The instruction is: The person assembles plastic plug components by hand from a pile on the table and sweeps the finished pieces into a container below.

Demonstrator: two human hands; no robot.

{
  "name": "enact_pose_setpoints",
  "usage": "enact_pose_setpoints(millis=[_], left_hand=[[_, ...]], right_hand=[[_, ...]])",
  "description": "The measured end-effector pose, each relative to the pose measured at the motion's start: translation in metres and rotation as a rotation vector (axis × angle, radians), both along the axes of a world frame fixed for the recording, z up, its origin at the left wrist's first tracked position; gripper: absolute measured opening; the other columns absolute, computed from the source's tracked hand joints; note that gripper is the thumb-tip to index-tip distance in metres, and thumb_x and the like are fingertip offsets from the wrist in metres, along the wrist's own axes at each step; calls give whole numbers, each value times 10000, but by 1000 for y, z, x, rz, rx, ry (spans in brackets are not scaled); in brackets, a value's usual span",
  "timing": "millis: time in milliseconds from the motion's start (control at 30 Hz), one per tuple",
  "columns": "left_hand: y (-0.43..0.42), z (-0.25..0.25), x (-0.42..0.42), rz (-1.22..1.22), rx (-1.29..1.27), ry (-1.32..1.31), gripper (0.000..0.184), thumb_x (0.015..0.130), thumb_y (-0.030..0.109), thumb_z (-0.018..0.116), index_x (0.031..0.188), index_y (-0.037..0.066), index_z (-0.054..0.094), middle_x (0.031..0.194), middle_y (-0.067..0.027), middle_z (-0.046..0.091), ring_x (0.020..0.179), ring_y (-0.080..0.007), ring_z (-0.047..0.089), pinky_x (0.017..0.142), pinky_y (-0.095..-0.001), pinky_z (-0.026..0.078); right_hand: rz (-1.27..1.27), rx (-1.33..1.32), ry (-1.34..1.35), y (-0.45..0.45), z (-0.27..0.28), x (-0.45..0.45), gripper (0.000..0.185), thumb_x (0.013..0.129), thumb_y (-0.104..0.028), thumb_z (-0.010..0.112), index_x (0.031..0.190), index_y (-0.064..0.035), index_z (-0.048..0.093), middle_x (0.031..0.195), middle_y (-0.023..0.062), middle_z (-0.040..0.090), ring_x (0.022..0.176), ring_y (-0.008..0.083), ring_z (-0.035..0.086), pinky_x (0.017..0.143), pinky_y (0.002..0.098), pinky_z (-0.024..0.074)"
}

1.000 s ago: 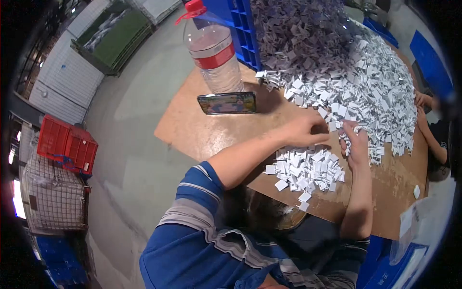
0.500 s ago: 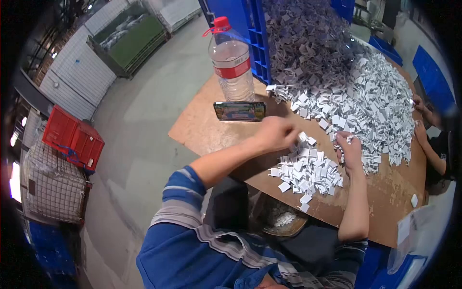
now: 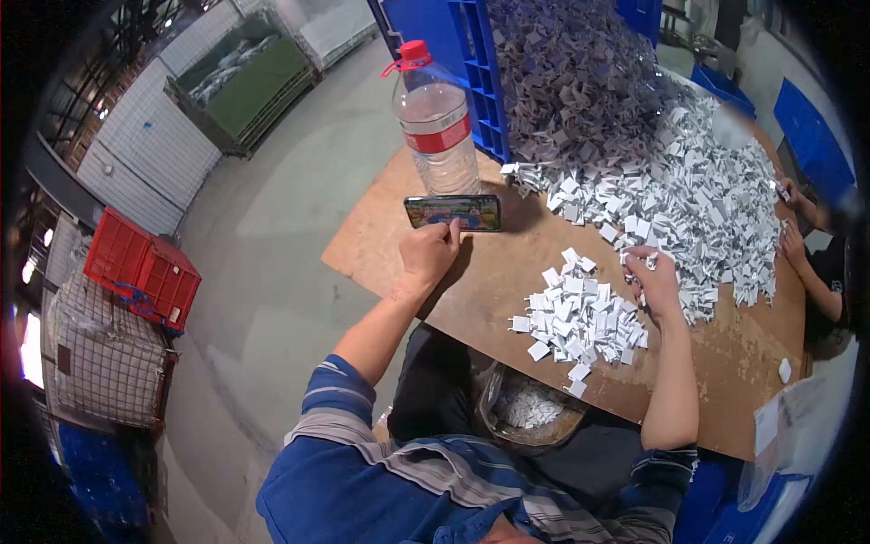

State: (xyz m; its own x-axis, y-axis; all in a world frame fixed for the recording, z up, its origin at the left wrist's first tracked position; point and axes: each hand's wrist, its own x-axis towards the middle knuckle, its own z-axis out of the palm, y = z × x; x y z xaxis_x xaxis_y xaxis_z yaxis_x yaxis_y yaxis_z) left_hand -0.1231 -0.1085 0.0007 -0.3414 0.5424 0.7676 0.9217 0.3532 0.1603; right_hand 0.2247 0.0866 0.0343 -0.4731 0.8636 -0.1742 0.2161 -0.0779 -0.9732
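Note:
My left hand [image 3: 430, 254] is at the phone [image 3: 452, 212], its fingers curled and one fingertip at the lower part of the lit screen. The phone stands on its long side in front of a large clear bottle [image 3: 439, 127] with a red cap and red label. My right hand [image 3: 654, 276] is closed around several small white pieces, at the near edge of the large heap of white pieces [image 3: 707, 199]. A smaller pile of the same flat white pieces [image 3: 580, 317] lies on the brown table [image 3: 381, 222] between my hands.
A blue crate [image 3: 485, 82] stands behind the bottle. Below the table edge, a container [image 3: 535, 408] holds white pieces. Another person's hands [image 3: 794, 231] are at the heap's right side. A red crate [image 3: 140, 267] is at the far left, and a white lump [image 3: 785, 370] lies near the right edge.
My left hand has moved left from beside my right hand, past the small pile, to the phone's screen. My right hand has stayed near the large heap, still closed around pieces.

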Motion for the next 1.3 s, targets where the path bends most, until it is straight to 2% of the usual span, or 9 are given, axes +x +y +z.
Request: enact_pose_setpoints(millis=[167,300,567,800,933,967,1000,1133,1300], left_hand=[[-2,-5,-2,113,-59,20,389,878,261,679,533,110,581,519,-54,578,426,-294,499,430,-374,393],[-4,1,8,-269,-52,131,382,872,281,673,539,115,585,528,-51,582,440,-294,523,430,-380,401],[10,1,45,-641,-183,145,325,845,266,688,577,117,581,557,-67,574,456,-309,530,444,-381,418],[44,1,86,-720,-59,-342,188,868,215,688,797,48,642,723,-98,622,599,-276,565,559,-377,450],[67,-8,103,-779,-150,-820,267,910,287,663,952,23,668,911,-129,670,775,-290,619,688,-389,489],[72,-10,108,-808,-201,-955,307,923,310,655,1003,14,676,974,-139,685,834,-294,637,731,-393,502],[77,-11,112,-818,-205,-965,307,923,310,655,1003,14,676,974,-139,685,834,-294,637,731,-393,502],[84,-18,131,-1061,-225,-810,452,973,402,590,1184,9,659,1215,-168,661,1046,-313,636,900,-395,502],[71,-10,128,-1182,-417,-634,515,1002,427,534,1292,9,615,1397,-181,573,1194,-342,590,1019,-395,464]], right_hand=[[12,3,-11,0,-3,-1,187,906,-158,666,1037,-29,698,749,47,650,487,77,468,425,214,367],[47,-38,13,3,-1,5,186,910,-161,675,1042,-30,692,752,45,653,487,76,473,427,215,372],[-78,-15,169,3,-21,6,207,918,-177,691,1069,-39,661,824,64,666,537,108,517,441,233,393],[-427,-273,477,-119,14,142,206,964,-211,650,1120,-83,610,813,69,643,471,85,462,338,213,272],[-623,-233,786,-197,-29,275,262,1050,-214,502,1225,-38,584,832,73,606,475,85,432,315,205,248],[-697,-166,698,-217,-46,314,356,1015,-269,569,1247,0,587,906,106,642,548,129,520,383,249,383],[-708,-161,689,-222,-53,330,356,1015,-269,569,1247,0,587,906,106,642,548,129,520,383,249,383],[-976,186,-174,-254,-90,362,374,963,-235,633,1233,23,600,971,135,656,704,195,576,587,288,450],[-1060,613,-1281,-257,-134,381,411,898,-192,714,1215,51,617,1053,172,674,899,277,647,842,337,533]])
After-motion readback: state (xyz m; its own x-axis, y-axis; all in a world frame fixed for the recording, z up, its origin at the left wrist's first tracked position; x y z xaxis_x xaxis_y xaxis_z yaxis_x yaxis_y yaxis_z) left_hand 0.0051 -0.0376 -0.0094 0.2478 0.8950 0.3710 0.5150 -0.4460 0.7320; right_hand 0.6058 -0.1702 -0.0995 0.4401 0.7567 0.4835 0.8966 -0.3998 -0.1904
